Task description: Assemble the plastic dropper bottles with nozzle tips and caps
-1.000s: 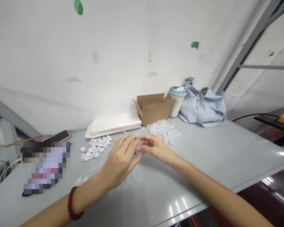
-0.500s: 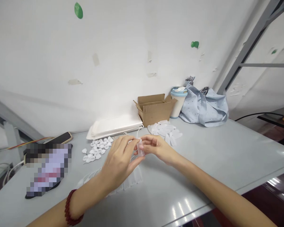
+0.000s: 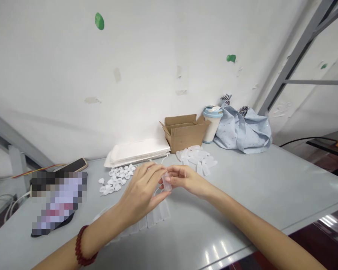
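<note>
Near the centre of the frame, the right hand (image 3: 187,182) pinches a small clear tube (image 3: 167,184) between thumb and fingers, the tube tilted slightly from upright. Just left of it, the left hand (image 3: 142,187) arches over, its fingertips at the tube's upper end and its thumb near the lower end; whether this hand grips the tube too, I cannot tell. A white cord (image 3: 164,160) curves up behind the fingertips. Below the hands, at lower centre, a row of clear tubes (image 3: 157,214) lies on the grey table (image 3: 250,183), partly hidden by the left forearm, which wears a dark red bracelet (image 3: 82,247). Left of centre, white caps (image 3: 116,180) lie scattered beside the left hand; right of centre, a pile of clear pieces (image 3: 198,157) lies beyond the right hand. Behind these, against the wall (image 3: 146,52), sit a white stack (image 3: 139,150), a cardboard box (image 3: 186,138) with raised flaps, a blue-lidded cup (image 3: 212,127) and, at right, a pale blue bag (image 3: 245,131). At the left of the frame, a phone (image 3: 76,165) lies beyond a pixelated item (image 3: 63,200).
</note>
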`<state>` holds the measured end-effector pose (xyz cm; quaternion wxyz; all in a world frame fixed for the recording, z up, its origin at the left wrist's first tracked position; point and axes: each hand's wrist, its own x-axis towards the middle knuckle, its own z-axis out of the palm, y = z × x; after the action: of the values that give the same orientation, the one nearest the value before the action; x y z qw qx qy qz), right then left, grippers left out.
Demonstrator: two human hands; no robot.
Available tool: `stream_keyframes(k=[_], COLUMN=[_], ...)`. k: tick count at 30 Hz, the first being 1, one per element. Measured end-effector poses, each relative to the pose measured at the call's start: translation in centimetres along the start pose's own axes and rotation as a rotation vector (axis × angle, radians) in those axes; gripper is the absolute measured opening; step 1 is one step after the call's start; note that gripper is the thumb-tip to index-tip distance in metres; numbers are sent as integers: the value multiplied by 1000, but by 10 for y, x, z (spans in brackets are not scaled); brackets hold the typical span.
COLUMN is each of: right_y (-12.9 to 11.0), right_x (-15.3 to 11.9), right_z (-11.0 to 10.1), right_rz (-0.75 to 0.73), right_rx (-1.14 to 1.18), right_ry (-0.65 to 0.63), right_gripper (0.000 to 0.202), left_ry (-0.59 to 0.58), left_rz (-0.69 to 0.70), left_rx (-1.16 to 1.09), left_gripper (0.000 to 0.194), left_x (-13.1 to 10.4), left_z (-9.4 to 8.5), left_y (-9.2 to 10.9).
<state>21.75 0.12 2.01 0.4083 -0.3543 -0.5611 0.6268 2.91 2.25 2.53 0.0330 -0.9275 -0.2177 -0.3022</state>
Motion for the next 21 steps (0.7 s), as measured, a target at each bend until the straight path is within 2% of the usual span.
stream_keyframes(k=[2,6,8,12,21], right_y=[4,12,14,14,13], right_x=[1,3,4,4,5], right_z=[-2,-5,-6,-8,-9], right_rz=[-16,-161,-195,-178,-204], right_rx=[-144,-547,-662,-723,-759], right_ry=[63,390,466,497,504], right_gripper=[34,36,40,51,42], left_ry=[-41,-136,-177,-267,-362], left_rz=[-42,-102,-135,-164,-209], left_rx=[-40,-108,-118,-126,-158], left_gripper=[39,41,41,44,38], left_x=[-3,-10,-14,-19,-21], left_z=[2,9,14,22,23], left_y=[4,16,21,28,29])
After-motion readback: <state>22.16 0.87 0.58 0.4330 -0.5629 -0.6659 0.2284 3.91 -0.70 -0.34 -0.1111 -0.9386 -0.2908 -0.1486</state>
